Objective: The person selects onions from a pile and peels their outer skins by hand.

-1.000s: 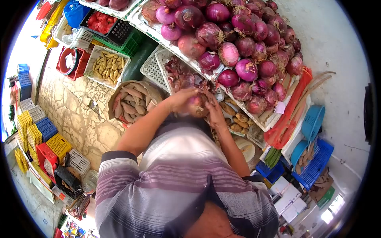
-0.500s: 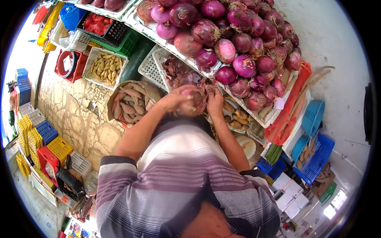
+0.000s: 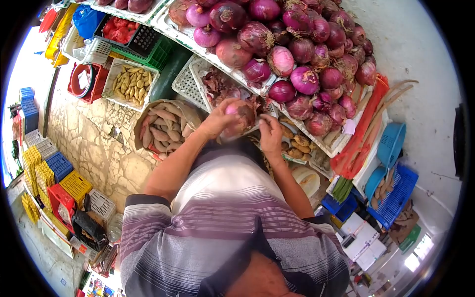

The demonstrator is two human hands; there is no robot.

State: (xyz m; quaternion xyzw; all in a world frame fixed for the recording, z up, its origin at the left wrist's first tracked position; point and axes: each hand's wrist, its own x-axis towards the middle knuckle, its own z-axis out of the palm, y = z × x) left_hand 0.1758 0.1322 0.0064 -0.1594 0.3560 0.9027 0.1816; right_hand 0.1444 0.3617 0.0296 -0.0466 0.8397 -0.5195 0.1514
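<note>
My left hand (image 3: 217, 120) holds a red onion (image 3: 241, 118) in front of my waist, its fingers wrapped round the near side. Just to the right of the onion is my right hand (image 3: 270, 132), its fingers bent together at the onion's edge; whether a bit of skin is between them is too small to tell. Beyond both hands a white crate (image 3: 199, 74) holds loose dry onion skins (image 3: 217, 89). A large heap of red onions (image 3: 304, 80) fills the white trays at the upper right.
A sack of sweet potatoes (image 3: 163, 129) stands at the left, with a crate of yellowish roots (image 3: 132, 83) behind it. Brown tubers (image 3: 300, 144) lie right of my hands. Red netting (image 3: 349, 162) hangs by the onion tray, and blue baskets (image 3: 392, 143) are farther right.
My left hand has kept the onion while turning it and bringing it to the left. My right hand has come off the onion's top and moved down to its right side.
</note>
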